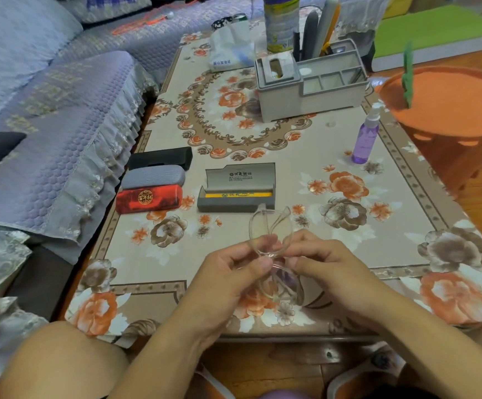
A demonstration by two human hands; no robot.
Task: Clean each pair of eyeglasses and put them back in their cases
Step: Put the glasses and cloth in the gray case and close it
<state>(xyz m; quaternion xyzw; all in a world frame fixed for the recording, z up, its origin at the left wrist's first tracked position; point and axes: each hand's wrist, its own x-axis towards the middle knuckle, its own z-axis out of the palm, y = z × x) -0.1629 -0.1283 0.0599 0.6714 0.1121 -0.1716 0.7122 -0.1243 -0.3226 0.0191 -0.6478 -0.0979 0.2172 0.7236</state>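
Note:
Clear-framed eyeglasses point(268, 234) are held above the near part of the table, one lens pointing up and the other down. My left hand point(234, 269) and my right hand point(329, 263) both pinch the frame near its bridge. Just beyond them a grey case point(235, 203) lies open with a yellow cloth inside. Three closed cases lie at the left edge: a red case point(149, 199), a grey-blue case point(153, 177) and a black case point(160, 158). A purple spray bottle point(365, 138) stands to the right.
A grey desk organiser point(308, 87) with pens, a tissue pack point(228, 50) and a tall can point(281, 21) occupy the far end of the floral-clothed table point(349, 240). A sofa point(46, 125) runs along the left. An orange basket point(458, 122) stands at the right.

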